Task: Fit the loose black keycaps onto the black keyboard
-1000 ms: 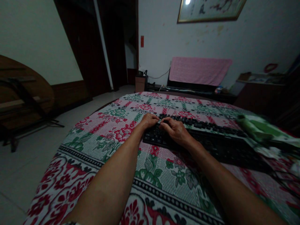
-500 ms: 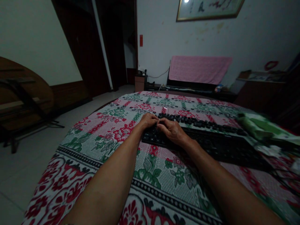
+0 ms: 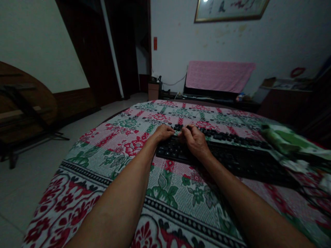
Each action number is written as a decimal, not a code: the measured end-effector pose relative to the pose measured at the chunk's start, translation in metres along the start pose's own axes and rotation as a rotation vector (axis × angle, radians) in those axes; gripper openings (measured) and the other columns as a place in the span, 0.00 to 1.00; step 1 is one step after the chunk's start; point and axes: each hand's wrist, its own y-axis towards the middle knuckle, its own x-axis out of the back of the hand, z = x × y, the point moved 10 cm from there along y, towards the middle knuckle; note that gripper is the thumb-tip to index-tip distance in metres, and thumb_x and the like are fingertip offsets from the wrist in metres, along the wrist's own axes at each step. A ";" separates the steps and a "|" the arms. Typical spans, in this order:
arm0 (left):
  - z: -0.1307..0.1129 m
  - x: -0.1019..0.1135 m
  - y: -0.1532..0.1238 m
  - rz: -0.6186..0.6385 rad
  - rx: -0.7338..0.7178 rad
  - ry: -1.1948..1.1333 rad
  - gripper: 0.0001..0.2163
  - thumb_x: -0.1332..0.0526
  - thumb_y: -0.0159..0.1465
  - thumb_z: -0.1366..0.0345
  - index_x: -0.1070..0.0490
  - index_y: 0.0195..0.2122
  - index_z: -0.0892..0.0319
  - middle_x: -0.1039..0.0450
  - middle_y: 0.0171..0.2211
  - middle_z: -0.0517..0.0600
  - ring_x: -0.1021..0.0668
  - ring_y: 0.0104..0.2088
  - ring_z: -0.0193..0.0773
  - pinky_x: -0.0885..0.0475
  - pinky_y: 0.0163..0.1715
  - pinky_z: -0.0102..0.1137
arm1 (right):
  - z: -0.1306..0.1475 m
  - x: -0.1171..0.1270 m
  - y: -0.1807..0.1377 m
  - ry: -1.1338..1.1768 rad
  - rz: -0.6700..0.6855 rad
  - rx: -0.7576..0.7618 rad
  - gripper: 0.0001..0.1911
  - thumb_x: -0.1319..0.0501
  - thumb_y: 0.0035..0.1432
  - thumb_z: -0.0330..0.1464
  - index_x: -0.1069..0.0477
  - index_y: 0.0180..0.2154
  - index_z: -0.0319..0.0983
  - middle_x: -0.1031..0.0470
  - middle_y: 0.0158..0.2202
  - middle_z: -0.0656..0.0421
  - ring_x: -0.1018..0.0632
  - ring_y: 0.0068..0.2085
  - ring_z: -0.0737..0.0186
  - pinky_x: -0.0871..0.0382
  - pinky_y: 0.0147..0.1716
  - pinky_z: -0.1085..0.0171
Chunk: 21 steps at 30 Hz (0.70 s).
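A black keyboard [image 3: 232,160] lies slantwise on the patterned cloth. At its far left corner my left hand [image 3: 162,133] is closed on the edge, fingers bent together; their tips are partly hidden. My right hand [image 3: 197,142] hovers over the keyboard's left part, just right of the left hand, thumb and fingers pinched. A small dark piece, seemingly a keycap [image 3: 190,127], shows at its fingertips. Behind the keyboard stretches a row of loose black keycaps [image 3: 219,135].
The floral cloth [image 3: 134,146] covers the table. To the right lie a green and white cloth or bag [image 3: 283,139], crumpled white tissue [image 3: 297,165] and dark cables [image 3: 314,196]. A pink towel [image 3: 219,75] hangs beyond, and a folded round table [image 3: 26,93] leans at left.
My right hand has moved slightly right and away from the left hand, turning so that a dark piece shows at its fingertips. My left hand has stayed at the keyboard's corner.
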 end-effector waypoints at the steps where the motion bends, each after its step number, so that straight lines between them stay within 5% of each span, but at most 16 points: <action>1: 0.001 0.000 0.000 0.003 0.006 0.001 0.12 0.40 0.53 0.64 0.22 0.36 0.60 0.23 0.30 0.47 0.26 0.32 0.34 0.34 0.31 0.25 | -0.002 0.004 0.002 0.036 -0.021 -0.022 0.14 0.48 0.59 0.43 0.34 0.34 0.38 0.25 0.28 0.57 0.26 0.26 0.65 0.31 0.27 0.67; 5: -0.002 0.005 -0.001 -0.028 0.009 -0.021 0.12 0.40 0.53 0.66 0.22 0.37 0.60 0.22 0.31 0.48 0.25 0.33 0.35 0.32 0.34 0.26 | -0.010 0.014 0.007 0.085 -0.032 -0.063 0.16 0.46 0.57 0.45 0.35 0.34 0.39 0.24 0.29 0.57 0.26 0.26 0.65 0.29 0.28 0.65; 9: -0.029 0.022 -0.005 -0.072 -0.106 -0.127 0.13 0.40 0.53 0.67 0.23 0.38 0.61 0.22 0.34 0.48 0.25 0.35 0.34 0.32 0.37 0.27 | -0.018 0.027 0.008 0.070 -0.097 -0.093 0.17 0.47 0.57 0.46 0.36 0.35 0.38 0.24 0.30 0.56 0.26 0.26 0.65 0.29 0.28 0.64; 14: -0.062 0.003 -0.024 0.234 -0.138 -0.260 0.16 0.36 0.50 0.65 0.24 0.40 0.61 0.23 0.32 0.47 0.25 0.32 0.33 0.33 0.34 0.26 | -0.020 0.037 0.008 0.052 -0.152 -0.090 0.17 0.48 0.57 0.46 0.36 0.35 0.38 0.24 0.30 0.56 0.25 0.27 0.64 0.29 0.29 0.64; 21: -0.063 -0.015 -0.029 0.336 -0.133 -0.345 0.14 0.36 0.49 0.64 0.23 0.37 0.63 0.29 0.21 0.44 0.33 0.21 0.27 0.39 0.23 0.24 | -0.023 0.038 0.008 0.004 -0.159 -0.086 0.17 0.48 0.58 0.45 0.35 0.34 0.38 0.24 0.30 0.56 0.25 0.28 0.64 0.30 0.30 0.64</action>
